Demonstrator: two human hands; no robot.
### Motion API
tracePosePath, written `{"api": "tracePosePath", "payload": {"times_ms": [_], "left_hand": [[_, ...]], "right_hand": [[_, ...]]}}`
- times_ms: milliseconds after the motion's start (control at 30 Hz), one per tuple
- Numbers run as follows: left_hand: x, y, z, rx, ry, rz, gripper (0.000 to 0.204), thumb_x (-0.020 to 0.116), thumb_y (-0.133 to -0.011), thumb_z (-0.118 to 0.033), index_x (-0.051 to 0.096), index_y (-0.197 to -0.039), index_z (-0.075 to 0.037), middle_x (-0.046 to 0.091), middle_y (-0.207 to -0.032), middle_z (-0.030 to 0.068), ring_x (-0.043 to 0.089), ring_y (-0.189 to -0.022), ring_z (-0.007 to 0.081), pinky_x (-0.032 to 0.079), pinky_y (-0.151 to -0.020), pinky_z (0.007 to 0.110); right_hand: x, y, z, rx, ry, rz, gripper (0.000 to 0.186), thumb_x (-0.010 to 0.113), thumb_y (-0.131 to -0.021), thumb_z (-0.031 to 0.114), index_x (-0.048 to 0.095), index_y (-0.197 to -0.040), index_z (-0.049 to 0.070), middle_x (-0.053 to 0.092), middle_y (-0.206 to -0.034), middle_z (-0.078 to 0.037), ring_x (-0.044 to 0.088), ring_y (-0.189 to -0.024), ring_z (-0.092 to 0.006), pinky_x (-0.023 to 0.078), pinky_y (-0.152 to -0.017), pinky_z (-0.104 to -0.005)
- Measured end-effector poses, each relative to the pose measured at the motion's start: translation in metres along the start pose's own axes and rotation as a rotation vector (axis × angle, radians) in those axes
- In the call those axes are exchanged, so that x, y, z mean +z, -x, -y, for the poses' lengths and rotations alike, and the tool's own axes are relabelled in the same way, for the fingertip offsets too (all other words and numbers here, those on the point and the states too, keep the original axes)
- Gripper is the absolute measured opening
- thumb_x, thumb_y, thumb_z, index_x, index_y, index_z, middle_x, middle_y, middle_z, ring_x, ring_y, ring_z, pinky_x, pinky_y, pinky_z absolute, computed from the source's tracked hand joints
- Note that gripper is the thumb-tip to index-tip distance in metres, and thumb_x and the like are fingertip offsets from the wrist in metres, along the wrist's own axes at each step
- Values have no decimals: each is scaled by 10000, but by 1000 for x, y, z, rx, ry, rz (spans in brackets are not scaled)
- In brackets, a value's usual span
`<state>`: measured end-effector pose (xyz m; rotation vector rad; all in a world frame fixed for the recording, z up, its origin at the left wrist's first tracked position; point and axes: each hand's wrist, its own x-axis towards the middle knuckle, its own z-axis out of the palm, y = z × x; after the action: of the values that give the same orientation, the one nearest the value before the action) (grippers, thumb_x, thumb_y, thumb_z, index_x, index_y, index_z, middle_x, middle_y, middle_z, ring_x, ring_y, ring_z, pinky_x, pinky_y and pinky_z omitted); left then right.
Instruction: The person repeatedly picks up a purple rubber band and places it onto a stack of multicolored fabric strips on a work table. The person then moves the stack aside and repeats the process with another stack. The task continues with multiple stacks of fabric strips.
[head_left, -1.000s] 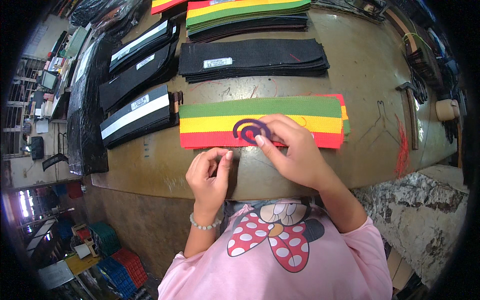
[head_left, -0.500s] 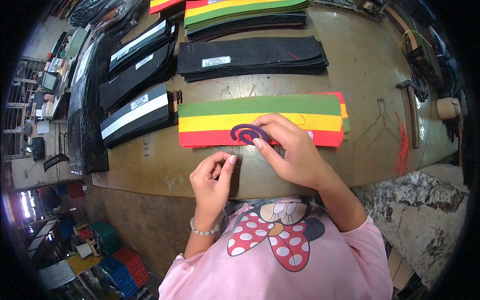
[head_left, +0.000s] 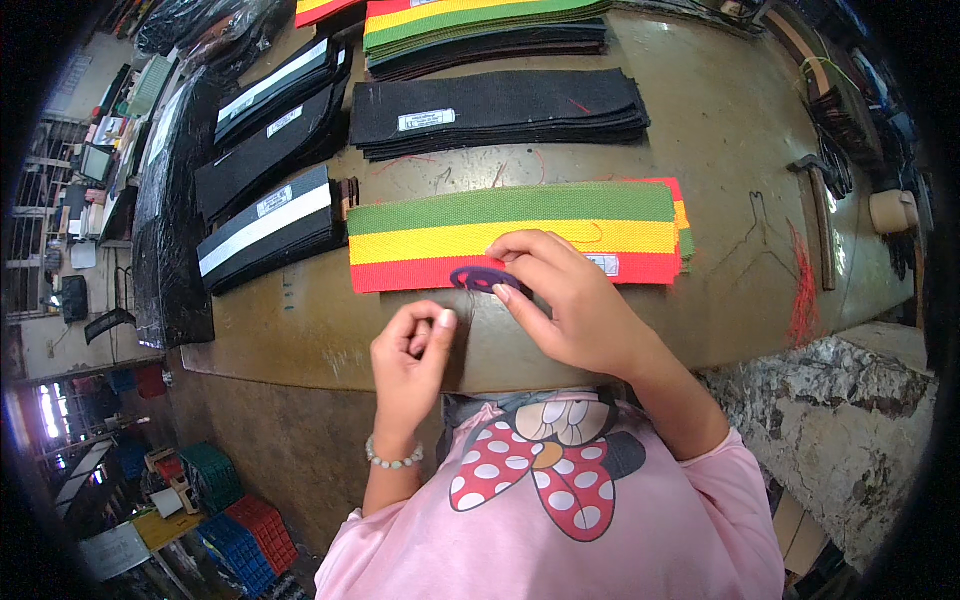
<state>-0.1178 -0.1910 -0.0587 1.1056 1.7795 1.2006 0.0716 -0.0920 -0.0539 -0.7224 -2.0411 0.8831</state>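
Note:
My right hand (head_left: 565,300) pinches a dark purple curled, loop-shaped piece (head_left: 474,280) between thumb and fingers. The piece is over the red lower edge of a green, yellow and red striped woven strip (head_left: 430,238), which lies on top of another like it. My left hand (head_left: 408,352) is just below that edge and to the left, thumb and forefinger pressed together. Whatever may be between those fingertips is too fine to make out. A loose red thread lies on the strip's yellow band, and a small white label (head_left: 604,265) shows beside my right hand.
Behind lies a stack of black strips (head_left: 500,108); further back are more striped strips (head_left: 480,22). Black-and-white strips (head_left: 270,230) and a black plastic-wrapped bundle (head_left: 176,230) are at left. A hammer (head_left: 820,205) and red threads (head_left: 803,290) lie at right on the table (head_left: 690,330).
The purple piece has tilted flatter and come slightly left and down with my right hand. My left hand has shifted a little left, away from it. The view has moved slightly.

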Motion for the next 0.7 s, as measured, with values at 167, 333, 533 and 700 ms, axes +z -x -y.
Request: {"api": "tracePosePath", "payload": {"times_ms": [167, 333, 533, 700], "left_hand": [[-25, -7, -15, -102, 212, -325, 212, 431, -1009, -226, 467, -840, -103, 368, -728, -48, 301, -622, 44, 249, -540, 218], [19, -2, -33, 52, -13, 134, 178, 627, -984, -148, 623, -851, -29, 481, -715, -14, 448, -645, 84, 377, -580, 264], [73, -46, -61, 615, -273, 120, 78, 732, -873, -74, 728, -887, 3, 634, -814, 122, 635, -704, 236, 503, -635, 328], [77, -57, -62, 510, -507, 264, 117, 674, -916, -94, 668, -947, 18, 619, -903, 168, 645, -780, 333, 519, -693, 404]], "right_hand": [[-30, -1, 6, 368, -665, -461, 157, 593, -1013, 128, 612, -1034, -27, 659, -1014, -113, 661, -929, -146, 550, -785, -284], [-76, 13, 5, 499, -528, -709, 170, 587, -1023, 133, 609, -1059, -32, 683, -956, -78, 678, -892, -120, 559, -831, -248], [-46, 32, -2, 484, -483, -523, 166, 593, -1005, 83, 585, -1021, -82, 609, -1012, -78, 643, -915, -108, 563, -803, -259], [-38, 30, 4, 408, -191, -489, 149, 623, -965, 57, 606, -1013, -83, 616, -990, -125, 667, -862, -148, 573, -747, -272]]}}
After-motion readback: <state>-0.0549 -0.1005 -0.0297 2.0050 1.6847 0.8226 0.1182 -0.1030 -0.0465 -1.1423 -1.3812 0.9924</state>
